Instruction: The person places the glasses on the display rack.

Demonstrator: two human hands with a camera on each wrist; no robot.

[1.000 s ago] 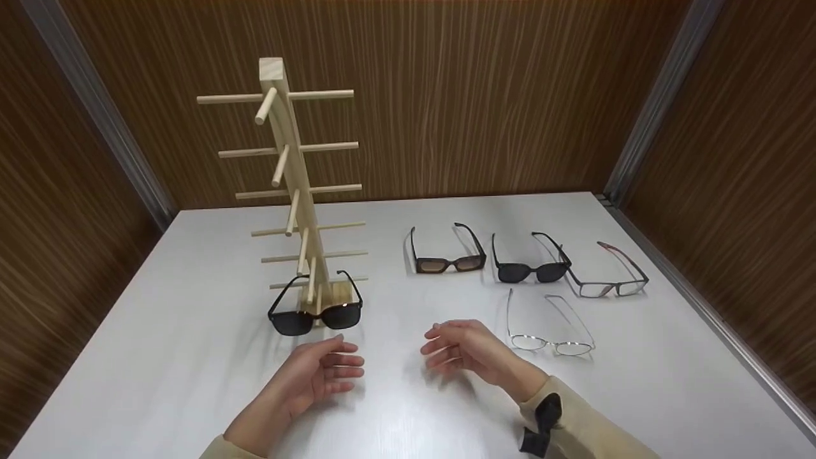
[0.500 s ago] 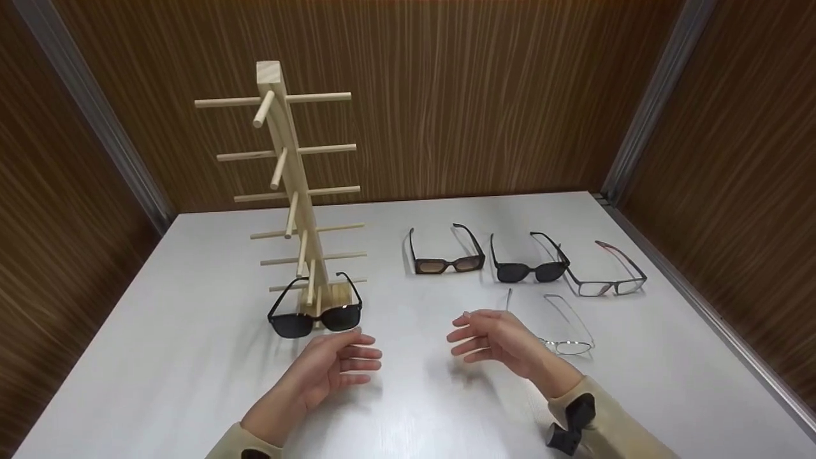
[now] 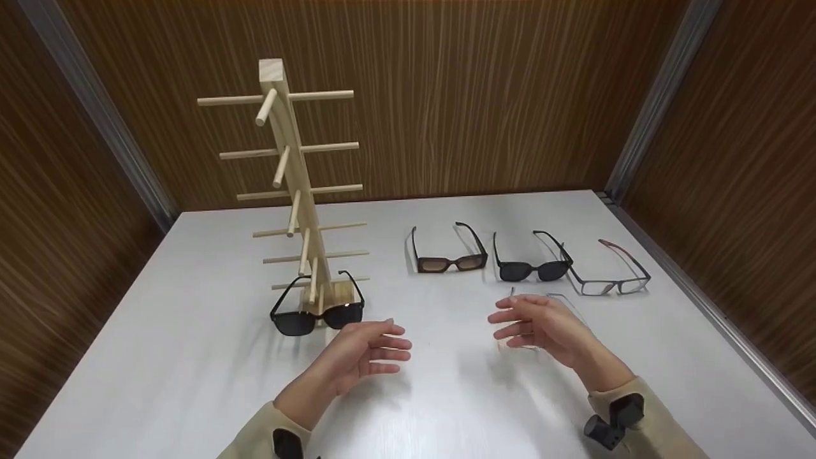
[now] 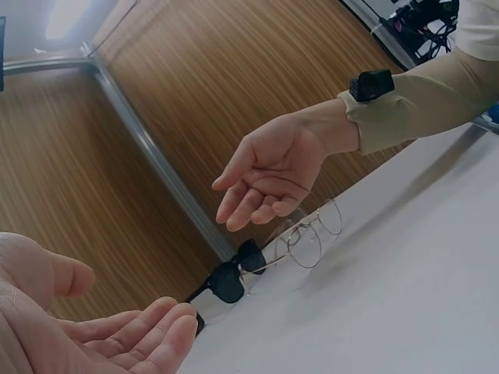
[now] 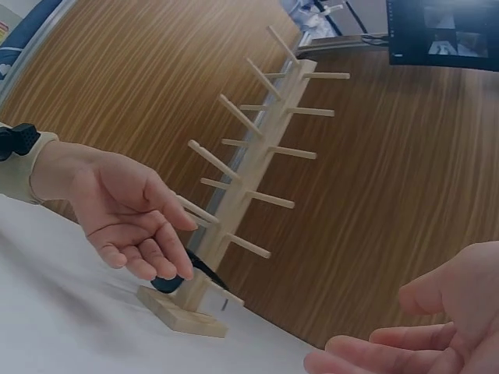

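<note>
My left hand (image 3: pixel 357 354) hovers over the table with relaxed fingers, holding nothing, just in front of black sunglasses (image 3: pixel 296 323) that hang on the lowest level of a wooden display stand (image 3: pixel 298 172). Above the thin wire-framed glasses (image 4: pixel 306 246) is my right hand (image 3: pixel 548 328), its fingers loosely bent and nothing in them. In the head view that hand covers most of those glasses; the left wrist view shows their round lenses lying below it, apart from the fingers.
Behind the right hand lie brown-lensed sunglasses (image 3: pixel 451 263), another black pair of sunglasses (image 3: pixel 534 271) and grey-framed glasses (image 3: pixel 615 287). The white table (image 3: pixel 159 357) is bounded by wood-grain panels (image 3: pixel 478 95). Bare pegs (image 3: pixel 325 146) stick out from the stand.
Both hands have shifted to the right and slightly farther from me. The right hand has come over the wire-framed glasses, hiding them in the head view. The glasses have not moved.
</note>
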